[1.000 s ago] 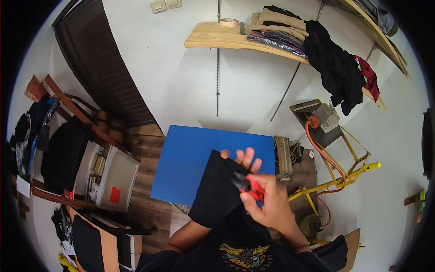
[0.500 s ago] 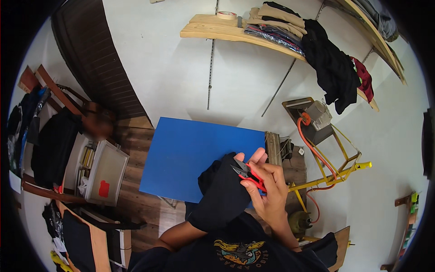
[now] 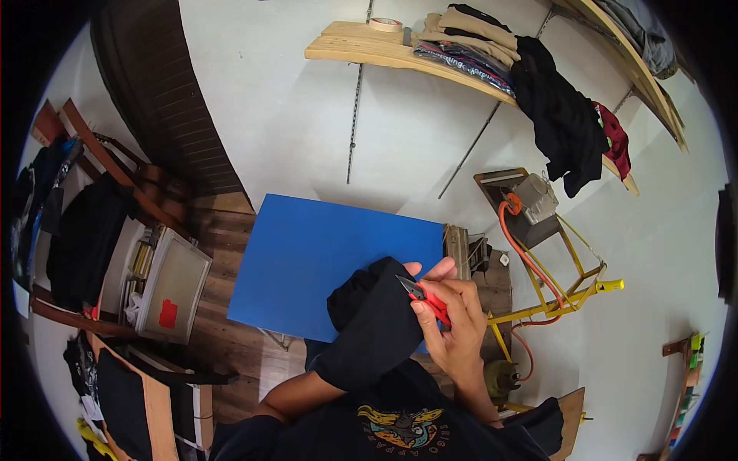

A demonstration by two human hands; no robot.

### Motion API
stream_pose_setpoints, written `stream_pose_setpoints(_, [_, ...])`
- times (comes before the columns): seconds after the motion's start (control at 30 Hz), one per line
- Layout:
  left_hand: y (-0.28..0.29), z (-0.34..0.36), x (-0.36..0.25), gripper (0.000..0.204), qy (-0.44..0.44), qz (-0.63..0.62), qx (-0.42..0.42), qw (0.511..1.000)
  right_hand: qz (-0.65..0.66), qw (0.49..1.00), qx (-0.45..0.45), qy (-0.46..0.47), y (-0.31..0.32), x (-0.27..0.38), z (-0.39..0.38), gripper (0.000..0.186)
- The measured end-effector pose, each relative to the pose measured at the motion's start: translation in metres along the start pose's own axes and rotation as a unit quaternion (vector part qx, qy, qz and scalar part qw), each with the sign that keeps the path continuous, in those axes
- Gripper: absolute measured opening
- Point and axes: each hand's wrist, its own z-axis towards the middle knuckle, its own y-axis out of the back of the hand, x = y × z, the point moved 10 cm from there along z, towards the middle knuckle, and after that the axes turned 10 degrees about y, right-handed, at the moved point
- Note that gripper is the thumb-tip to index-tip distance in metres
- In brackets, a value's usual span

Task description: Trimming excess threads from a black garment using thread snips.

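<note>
**Red-handled thread snips (image 3: 437, 306) beside a black garment (image 3: 373, 334)**

Nearest, at 6 o'clock, is the person's black T-shirt (image 3: 338, 430), with a coloured print on the chest. The left forearm rises from 7 o'clock into the black garment, which lies just below the centre, smooth in front and bunched on its far side. Cloth hides most of the left hand (image 3: 441, 269); only fingertips show past the edge, so whether it grips cannot be told. Between 4 and 5 o'clock the right hand (image 3: 460, 326) is clamped round the thread snips, their dark blades pointing toward 10 o'clock and overlapping the garment's edge; whether they touch it is unclear.

Beneath, the blue tabletop (image 3: 307, 242) spans the centre. Farther out, a yellow metal frame (image 3: 538, 312) stands toward 4 o'clock, with an orange hose (image 3: 530, 255) curving at 3. A dark slatted door (image 3: 157, 107) is at 10. Along the wall, a wooden shelf (image 3: 350, 50) at 12 carries a tape roll (image 3: 385, 24) and, toward 1, folded clothes (image 3: 477, 31).
</note>
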Motion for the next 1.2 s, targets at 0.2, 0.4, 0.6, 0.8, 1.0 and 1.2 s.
stream_pose_setpoints(0.2, [0.002,0.003,0.003,0.041,0.009,-0.138,-0.007,0.99,-0.045,0.998,-0.019,0.036,0.003,0.003,0.002,0.029])
stream_pose_setpoints(0.4, [0.012,0.009,0.014,0.047,0.034,-0.218,0.015,0.975,-0.046,0.998,0.0,0.043,-0.002,0.008,-0.003,0.031])
stream_pose_setpoints(0.6, [0.002,0.01,0.0,0.055,0.007,-0.152,0.039,0.988,-0.041,0.998,-0.021,0.038,-0.004,0.011,-0.003,0.03])
stream_pose_setpoints(0.8, [-0.002,0.007,-0.008,0.061,-0.041,-0.022,0.052,0.998,-0.027,0.999,-0.031,0.032,-0.005,0.012,-0.003,0.029])
stream_pose_setpoints(1.0, [0.005,0.008,-0.012,0.064,-0.029,-0.052,0.019,0.998,-0.016,0.999,-0.03,0.035,-0.012,0.017,-0.003,0.029])
stream_pose_setpoints(1.2, [0.015,0.007,-0.01,0.067,-0.015,-0.097,-0.005,0.995,0.012,0.999,-0.012,0.028,-0.019,0.019,-0.005,0.029])
